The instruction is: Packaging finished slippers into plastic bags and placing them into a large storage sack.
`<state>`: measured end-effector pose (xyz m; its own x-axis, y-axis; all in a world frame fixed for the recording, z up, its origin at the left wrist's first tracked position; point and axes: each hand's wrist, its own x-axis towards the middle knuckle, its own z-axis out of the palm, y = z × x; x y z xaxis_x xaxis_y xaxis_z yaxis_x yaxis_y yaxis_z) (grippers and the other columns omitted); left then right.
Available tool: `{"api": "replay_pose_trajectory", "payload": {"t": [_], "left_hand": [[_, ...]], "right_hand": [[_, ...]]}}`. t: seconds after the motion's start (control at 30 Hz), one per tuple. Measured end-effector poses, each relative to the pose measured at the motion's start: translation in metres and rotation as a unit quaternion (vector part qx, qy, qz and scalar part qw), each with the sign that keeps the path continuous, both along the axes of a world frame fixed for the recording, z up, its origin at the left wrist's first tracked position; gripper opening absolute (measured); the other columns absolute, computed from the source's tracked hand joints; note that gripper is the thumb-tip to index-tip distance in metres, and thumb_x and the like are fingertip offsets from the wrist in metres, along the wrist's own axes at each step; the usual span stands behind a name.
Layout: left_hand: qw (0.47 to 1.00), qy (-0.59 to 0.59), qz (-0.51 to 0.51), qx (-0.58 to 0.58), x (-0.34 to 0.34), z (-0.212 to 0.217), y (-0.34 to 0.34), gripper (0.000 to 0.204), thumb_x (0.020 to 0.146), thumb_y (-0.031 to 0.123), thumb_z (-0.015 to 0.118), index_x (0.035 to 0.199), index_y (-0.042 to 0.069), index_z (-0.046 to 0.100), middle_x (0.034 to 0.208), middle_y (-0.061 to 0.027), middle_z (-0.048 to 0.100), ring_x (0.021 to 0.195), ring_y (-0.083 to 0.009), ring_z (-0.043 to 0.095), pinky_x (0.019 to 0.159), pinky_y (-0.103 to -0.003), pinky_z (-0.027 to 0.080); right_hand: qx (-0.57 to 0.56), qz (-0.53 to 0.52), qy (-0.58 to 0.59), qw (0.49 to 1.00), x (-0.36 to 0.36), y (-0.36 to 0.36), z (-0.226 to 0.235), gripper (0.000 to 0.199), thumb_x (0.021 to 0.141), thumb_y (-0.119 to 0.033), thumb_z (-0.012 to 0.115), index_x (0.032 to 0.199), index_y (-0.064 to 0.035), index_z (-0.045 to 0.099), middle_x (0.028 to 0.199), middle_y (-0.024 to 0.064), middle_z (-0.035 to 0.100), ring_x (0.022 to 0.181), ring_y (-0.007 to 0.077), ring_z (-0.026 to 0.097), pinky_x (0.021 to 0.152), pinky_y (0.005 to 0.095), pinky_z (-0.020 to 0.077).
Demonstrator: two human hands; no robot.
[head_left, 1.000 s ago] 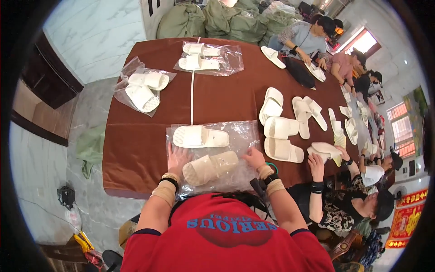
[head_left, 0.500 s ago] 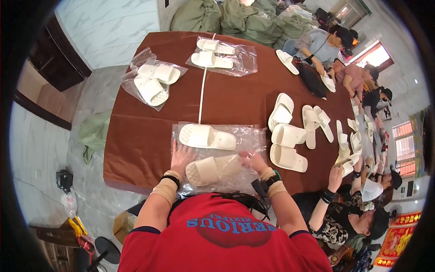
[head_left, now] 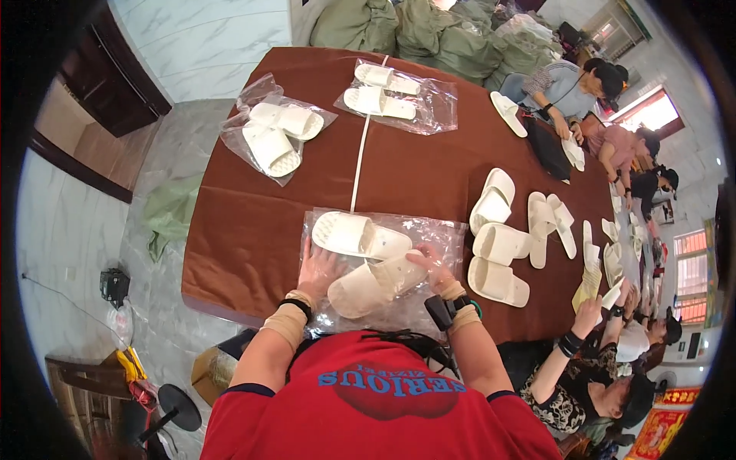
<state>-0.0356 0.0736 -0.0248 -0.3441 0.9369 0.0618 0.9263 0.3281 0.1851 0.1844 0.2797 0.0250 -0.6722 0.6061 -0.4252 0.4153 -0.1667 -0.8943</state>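
Observation:
Two cream slippers lie with a clear plastic bag in front of me; I cannot tell whether they are in it or on it. The far slipper lies nearly crosswise. The near slipper is slanted, its right end up close to the far one. My right hand grips that right end, thumb and fingers closed on it. My left hand rests flat with fingers spread, on the plastic at the left of both slippers.
Bagged slipper pairs lie at the far left and far middle of the brown-covered table. Loose slippers are close on my right. Several people work along the right side, one hand near mine. Green sacks stand behind.
The right end of the near slipper has swung away from me, toward the far slipper, with my right hand on it. My left hand has stayed by the slippers' left side.

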Motion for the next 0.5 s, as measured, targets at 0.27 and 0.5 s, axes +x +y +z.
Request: {"api": "replay_pose_trajectory", "payload": {"t": [0.27, 0.5], "left_hand": [[0.999, -0.052, 0.0, -0.014, 0.001, 0.006, 0.006, 0.061, 0.091, 0.042, 0.055, 0.14, 0.008, 0.043, 0.15, -0.0123, 0.035, 0.143, -0.0274, 0.023, 0.117, -0.054, 0.01], [0.909, -0.364, 0.009, 0.203, -0.043, -0.019, -0.019, 0.048, 0.086, 0.007, 0.063, 0.133, 0.005, 0.052, 0.146, -0.0171, 0.042, 0.139, -0.0308, 0.036, 0.113, -0.043, 0.03]], "right_hand": [[-0.183, -0.065, 0.079, 0.978, 0.028, -0.018, -0.005, 0.045, 0.085, -0.022, 0.07, 0.121, 0.0014, 0.055, 0.111, 0.0099, 0.064, 0.097, 0.0175, 0.061, 0.086, 0.031, 0.0481], [-0.05, -0.013, 0.001, 0.999, 0.049, -0.015, -0.056, 0.054, 0.086, -0.03, 0.067, 0.126, 0.0037, 0.054, 0.118, 0.0113, 0.062, 0.108, 0.019, 0.056, 0.094, 0.0317, 0.0435]]}}
